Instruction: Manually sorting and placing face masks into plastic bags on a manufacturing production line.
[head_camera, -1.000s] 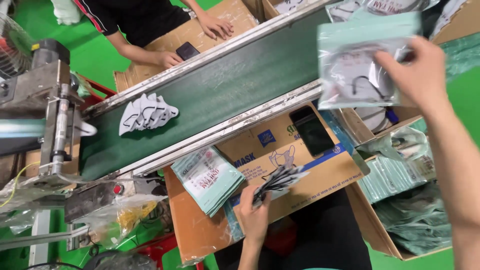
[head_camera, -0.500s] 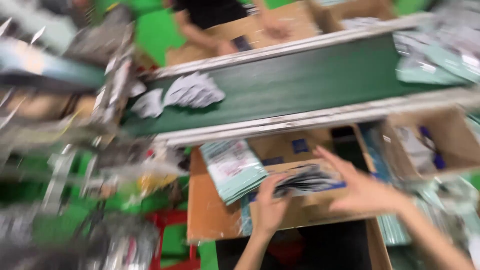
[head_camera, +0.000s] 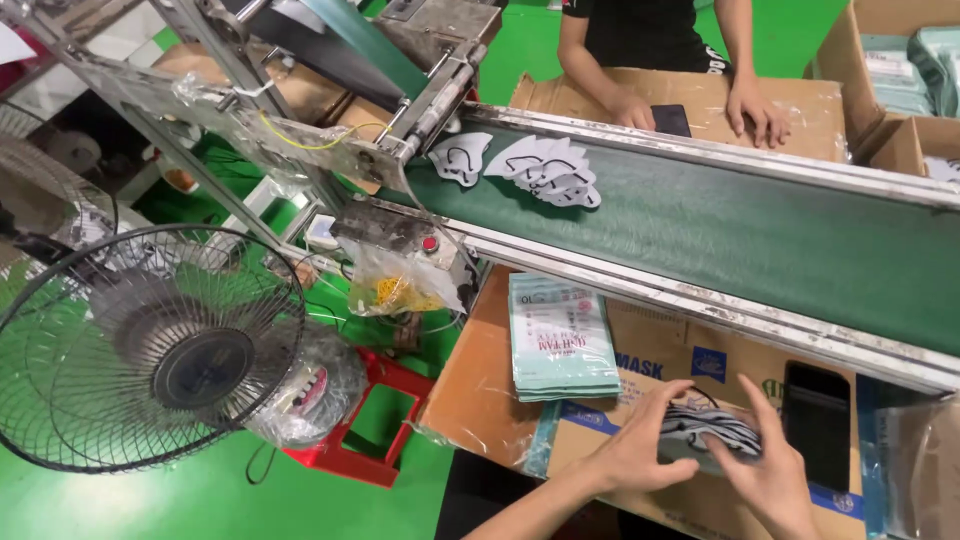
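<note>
Both hands' fingers (head_camera: 672, 392) clenched on a stack of face masks (head_camera: 712, 432): left hand (head_camera: 640, 450) at its left end, right hand (head_camera: 770, 470) over the right. Stack sat low on the cardboard surface (head_camera: 480, 390), near the pouch pile (head_camera: 560, 338) and black phone (head_camera: 817, 425), below the green conveyor belt (head_camera: 740, 240).

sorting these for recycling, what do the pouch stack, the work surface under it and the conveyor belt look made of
Stack of pale green flat pouches: glossy plastic film, judging by sheen. Brown work surface: corrugated cardboard, flattened boxes under shiny clear tape. Dark green conveyor belt: matte, probably rubberised fabric, between silvery metal rails.
</note>
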